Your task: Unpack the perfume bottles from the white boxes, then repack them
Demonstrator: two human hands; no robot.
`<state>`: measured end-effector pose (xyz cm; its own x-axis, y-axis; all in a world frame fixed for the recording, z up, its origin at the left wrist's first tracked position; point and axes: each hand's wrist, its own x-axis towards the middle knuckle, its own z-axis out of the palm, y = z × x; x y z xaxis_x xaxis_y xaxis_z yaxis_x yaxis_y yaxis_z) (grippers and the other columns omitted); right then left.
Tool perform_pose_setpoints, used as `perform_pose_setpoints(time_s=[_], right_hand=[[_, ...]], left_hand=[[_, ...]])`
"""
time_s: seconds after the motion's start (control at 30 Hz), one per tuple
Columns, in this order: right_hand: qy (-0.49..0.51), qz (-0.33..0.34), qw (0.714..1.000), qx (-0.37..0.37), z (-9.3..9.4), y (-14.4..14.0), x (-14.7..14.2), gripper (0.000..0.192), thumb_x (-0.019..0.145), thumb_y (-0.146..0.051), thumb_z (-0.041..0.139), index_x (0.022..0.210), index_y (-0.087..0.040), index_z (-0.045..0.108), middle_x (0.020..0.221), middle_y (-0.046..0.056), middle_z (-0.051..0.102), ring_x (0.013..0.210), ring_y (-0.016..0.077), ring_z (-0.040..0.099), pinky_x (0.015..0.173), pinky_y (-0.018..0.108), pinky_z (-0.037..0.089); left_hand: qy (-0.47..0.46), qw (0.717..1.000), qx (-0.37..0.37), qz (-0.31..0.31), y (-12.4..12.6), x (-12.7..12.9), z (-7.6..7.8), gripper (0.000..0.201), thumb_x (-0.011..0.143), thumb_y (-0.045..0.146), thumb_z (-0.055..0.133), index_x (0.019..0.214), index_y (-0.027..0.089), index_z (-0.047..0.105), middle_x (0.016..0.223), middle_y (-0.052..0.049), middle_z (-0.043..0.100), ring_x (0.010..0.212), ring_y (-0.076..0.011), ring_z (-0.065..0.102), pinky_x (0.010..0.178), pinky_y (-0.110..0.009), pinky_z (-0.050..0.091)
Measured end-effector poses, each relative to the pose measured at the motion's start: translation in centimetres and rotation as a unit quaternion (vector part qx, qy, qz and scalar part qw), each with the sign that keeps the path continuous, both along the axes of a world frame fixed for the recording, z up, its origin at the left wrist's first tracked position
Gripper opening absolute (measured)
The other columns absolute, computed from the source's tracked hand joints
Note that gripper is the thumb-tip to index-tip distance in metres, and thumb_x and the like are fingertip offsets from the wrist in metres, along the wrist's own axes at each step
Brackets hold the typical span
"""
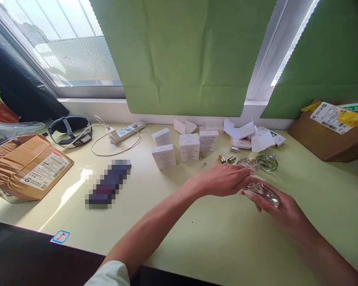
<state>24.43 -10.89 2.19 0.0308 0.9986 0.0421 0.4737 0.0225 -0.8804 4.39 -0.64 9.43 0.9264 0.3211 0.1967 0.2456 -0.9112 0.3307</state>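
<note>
In my right hand [286,208] lies a clear, rounded glass perfume bottle [264,193], tilted on its side with my fingers wrapped around it. My left hand [223,179] reaches across to the neck end of this bottle; its fingers are closed there, and what they pinch is hidden. Just beyond my hands, a round glass bottle [267,163] rests on the table, with another clear glass piece [247,162] beside it, partly covered by my left hand. Gold caps [222,159] lie left of them, and a silver cap [234,149] sits behind.
Several small white boxes [189,149] stand at the back of the table [179,230]. Opened white cartons [240,129] lie behind the bottles. Left are a pixelated dark object [109,184], a power strip [127,133], a head strap [70,131] and a cardboard box [32,169]; another carton [331,131] sits right.
</note>
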Motion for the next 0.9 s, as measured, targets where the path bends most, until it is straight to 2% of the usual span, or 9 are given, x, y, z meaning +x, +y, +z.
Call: perform_pose_setpoints(time_s=[0.1, 0.2, 0.43, 0.5, 0.57, 0.63, 0.73, 0.8, 0.9], right_hand=[[-0.110, -0.012, 0.982, 0.151, -0.5, -0.9, -0.3, 0.039, 0.090, -0.035, 0.060, 0.129, -0.029, 0.057, 0.115, 0.006, 0.065, 0.099, 0.0242, 0.065, 0.082, 0.035, 0.057], [-0.196, 0.005, 0.947, 0.256, -0.9, -1.2, -0.1, 0.051, 0.093, -0.022, 0.057, 0.141, -0.033, 0.046, 0.135, 0.005, 0.055, 0.123, 0.0258, 0.055, 0.106, 0.041, 0.044], [-0.244, 0.004, 0.926, 0.289, -0.9, -0.6, -0.7, 0.061, 0.094, -0.014, 0.051, 0.149, -0.038, 0.036, 0.145, 0.004, 0.046, 0.131, 0.0266, 0.047, 0.110, 0.045, 0.040], [-0.198, -0.015, 0.941, 0.273, -0.6, -0.5, -1.3, 0.055, 0.094, -0.018, 0.052, 0.145, -0.037, 0.042, 0.144, 0.004, 0.047, 0.131, 0.0270, 0.047, 0.109, 0.044, 0.040], [-0.116, -0.035, 0.974, 0.190, -0.2, -0.4, -1.6, 0.047, 0.093, -0.027, 0.057, 0.139, -0.034, 0.049, 0.135, 0.006, 0.055, 0.121, 0.0270, 0.055, 0.101, 0.042, 0.047], [-0.009, -0.021, 0.998, 0.060, 0.0, 0.0, -1.4, 0.039, 0.091, -0.037, 0.061, 0.129, -0.029, 0.058, 0.114, 0.007, 0.066, 0.095, 0.0238, 0.065, 0.081, 0.037, 0.054], [0.167, 0.061, 0.981, -0.073, -0.4, 0.7, -0.2, 0.031, 0.092, -0.047, 0.055, 0.108, -0.022, 0.067, 0.093, 0.008, 0.070, 0.071, 0.0184, 0.061, 0.058, 0.031, 0.051], [0.233, 0.095, 0.963, -0.094, -0.9, 1.0, 0.5, 0.032, 0.092, -0.048, 0.053, 0.102, -0.021, 0.067, 0.095, 0.009, 0.070, 0.071, 0.0176, 0.059, 0.055, 0.029, 0.049], [0.174, 0.063, 0.980, -0.070, -1.7, 0.9, 0.9, 0.033, 0.089, -0.045, 0.061, 0.113, -0.023, 0.065, 0.089, 0.005, 0.070, 0.065, 0.0153, 0.057, 0.057, 0.028, 0.050]], left_hand=[[-0.012, 0.998, -0.044, 0.040, -0.6, 1.2, -1.0, 0.040, 0.103, 0.037, 0.022, 0.082, 0.019, 0.050, 0.080, -0.003, 0.062, 0.071, -0.0155, 0.058, 0.061, -0.029, 0.036], [0.008, 0.989, -0.081, 0.124, -1.6, 2.2, -1.6, 0.043, 0.101, 0.030, 0.020, 0.072, 0.019, 0.049, 0.068, -0.003, 0.059, 0.059, -0.0151, 0.052, 0.054, -0.030, 0.030], [0.048, 0.978, -0.047, 0.196, -2.1, 2.7, -1.8, 0.034, 0.093, 0.018, 0.030, 0.070, 0.018, 0.055, 0.068, -0.005, 0.060, 0.057, -0.0152, 0.052, 0.051, -0.030, 0.022], [0.039, 0.972, -0.075, 0.221, -1.8, 2.4, -1.4, 0.038, 0.094, 0.021, 0.031, 0.065, 0.018, 0.055, 0.065, -0.004, 0.058, 0.058, -0.0142, 0.052, 0.050, -0.029, 0.023], [0.020, 0.973, -0.084, 0.216, -1.3, 1.9, -0.8, 0.045, 0.099, 0.030, 0.028, 0.065, 0.018, 0.054, 0.065, -0.003, 0.058, 0.059, -0.0135, 0.053, 0.052, -0.028, 0.026], [-0.004, 0.986, -0.051, 0.159, -0.9, 1.2, -0.2, 0.046, 0.102, 0.040, 0.025, 0.076, 0.018, 0.056, 0.075, -0.003, 0.062, 0.065, -0.0138, 0.056, 0.054, -0.028, 0.029], [-0.009, 0.998, 0.015, 0.062, -0.3, 0.4, 0.1, 0.039, 0.104, 0.041, 0.023, 0.103, 0.019, 0.055, 0.098, -0.004, 0.065, 0.076, -0.0147, 0.060, 0.057, -0.028, 0.033], [0.005, 0.998, 0.047, 0.029, 0.0, 0.2, -0.3, 0.036, 0.104, 0.038, 0.022, 0.108, 0.018, 0.053, 0.105, -0.006, 0.063, 0.081, -0.0155, 0.061, 0.058, -0.028, 0.034], [0.004, 0.999, 0.044, 0.016, 0.3, 0.5, -1.2, 0.036, 0.104, 0.038, 0.022, 0.106, 0.018, 0.052, 0.105, -0.006, 0.063, 0.083, -0.0164, 0.062, 0.061, -0.028, 0.037]])
